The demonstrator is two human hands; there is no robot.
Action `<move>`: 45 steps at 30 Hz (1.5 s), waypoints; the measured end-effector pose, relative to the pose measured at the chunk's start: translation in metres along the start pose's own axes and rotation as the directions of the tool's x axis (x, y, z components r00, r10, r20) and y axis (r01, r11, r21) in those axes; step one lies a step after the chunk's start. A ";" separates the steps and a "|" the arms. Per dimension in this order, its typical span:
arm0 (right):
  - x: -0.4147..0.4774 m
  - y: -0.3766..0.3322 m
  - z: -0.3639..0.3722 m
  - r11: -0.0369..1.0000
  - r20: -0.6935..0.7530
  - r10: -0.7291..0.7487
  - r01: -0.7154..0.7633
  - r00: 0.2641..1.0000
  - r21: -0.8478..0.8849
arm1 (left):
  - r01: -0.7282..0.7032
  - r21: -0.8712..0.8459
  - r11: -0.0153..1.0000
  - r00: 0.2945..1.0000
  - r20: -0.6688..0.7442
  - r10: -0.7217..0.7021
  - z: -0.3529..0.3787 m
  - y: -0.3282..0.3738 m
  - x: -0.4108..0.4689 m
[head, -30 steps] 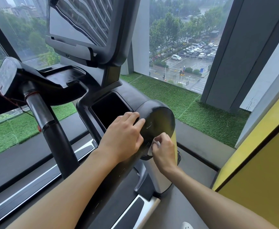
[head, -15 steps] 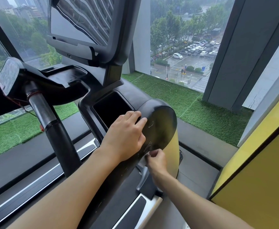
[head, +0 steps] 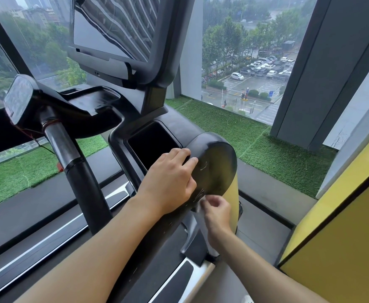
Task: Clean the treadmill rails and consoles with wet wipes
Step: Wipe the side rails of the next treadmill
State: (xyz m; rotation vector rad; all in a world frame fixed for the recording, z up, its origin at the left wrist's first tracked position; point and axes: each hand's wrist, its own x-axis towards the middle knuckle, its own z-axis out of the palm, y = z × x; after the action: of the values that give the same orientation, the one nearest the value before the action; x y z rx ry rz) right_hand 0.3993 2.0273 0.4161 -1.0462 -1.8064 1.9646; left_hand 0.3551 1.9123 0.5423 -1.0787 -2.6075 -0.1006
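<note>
The treadmill's black right rail ends in a rounded cap (head: 217, 165) with scuff marks. My left hand (head: 168, 182) rests on top of the rail, its fingertips at the edge of the dark recessed tray (head: 153, 143). Just under the cap's lower edge, my right hand (head: 217, 215) pinches a pale wet wipe (head: 198, 208) against the rail's underside. Most of the wipe is hidden by the fingers. The console screen (head: 113, 29) rises above.
A black handlebar post (head: 70, 154) with a small display stands to the left. The treadmill deck's silver side strip (head: 48, 235) runs below. A yellow wall (head: 343, 237) is close on the right. Artificial grass (head: 266, 145) lies along the windows ahead.
My right hand with the wipe has slid down from the side of the rounded cap to its lower edge. My left hand has stayed on the rail.
</note>
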 end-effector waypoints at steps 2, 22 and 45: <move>0.004 -0.011 -0.005 0.996 -0.056 -0.094 0.094 0.994 -0.012 | -0.003 0.000 1.000 1.000 0.001 0.003 0.000 0.000 0.001; 0.036 -0.087 -0.016 0.643 0.053 -0.720 0.694 0.692 -0.324 | -0.004 -0.013 1.000 1.000 -0.009 0.004 0.002 -0.001 0.001; 0.048 -0.164 0.006 0.090 0.718 -0.540 0.878 0.439 -0.469 | 0.043 -0.006 0.999 0.999 -0.004 -0.043 -0.002 0.001 -0.001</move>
State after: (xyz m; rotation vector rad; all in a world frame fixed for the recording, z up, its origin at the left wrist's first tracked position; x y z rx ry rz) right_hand 0.3185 2.0835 0.5561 0.3283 -2.7551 0.5704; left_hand 0.3570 1.9115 0.5435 -1.0230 -2.6292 -0.1205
